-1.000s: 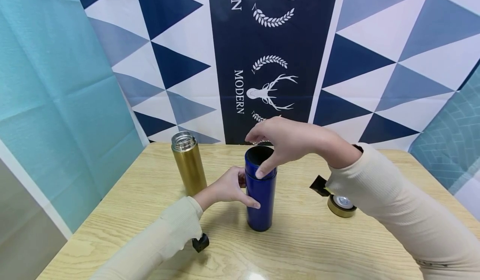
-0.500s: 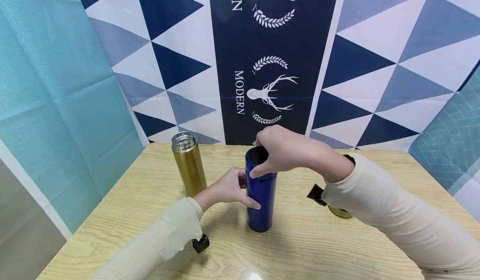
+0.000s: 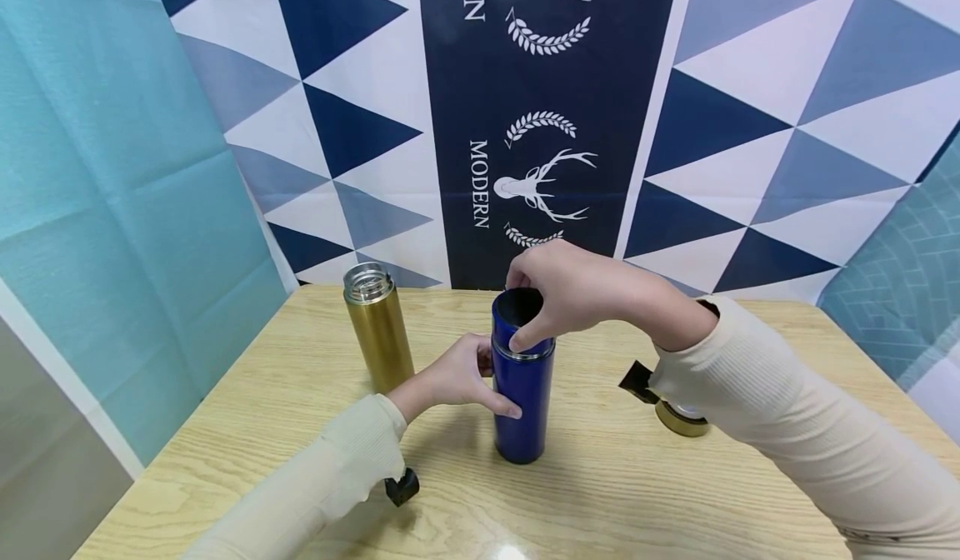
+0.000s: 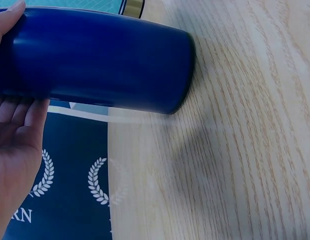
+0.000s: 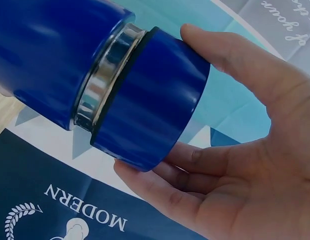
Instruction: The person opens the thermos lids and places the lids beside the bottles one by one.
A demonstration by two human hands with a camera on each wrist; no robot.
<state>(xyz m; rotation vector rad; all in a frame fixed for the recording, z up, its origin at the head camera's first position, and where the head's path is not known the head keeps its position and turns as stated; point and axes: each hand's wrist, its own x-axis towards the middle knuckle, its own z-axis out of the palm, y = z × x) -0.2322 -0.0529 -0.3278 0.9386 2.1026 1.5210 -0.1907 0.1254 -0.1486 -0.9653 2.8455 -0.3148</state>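
Observation:
A blue thermos flask (image 3: 521, 410) stands upright on the wooden table in the head view. My left hand (image 3: 465, 372) grips its body from the left, thumb across the front; the left wrist view shows the lower body (image 4: 110, 60) with its base at the tabletop. On top is the flask's blue lid (image 5: 155, 97), dark inside at its upper end. My right hand (image 3: 577, 285) pinches this lid between thumb and fingers from above. Between lid and body the silver neck (image 5: 102, 82) shows as a band in the right wrist view.
A gold thermos flask (image 3: 378, 327) without its lid stands upright at the back left. A gold lid (image 3: 681, 420) lies on the table (image 3: 600, 493) at the right, partly behind the right sleeve. A patterned cloth (image 3: 360, 60) hangs behind the table.
The lid has risen a little off the blue body, so a silver band now shows below it. My right hand first dipped slightly, then rose; the left hand has stayed in place.

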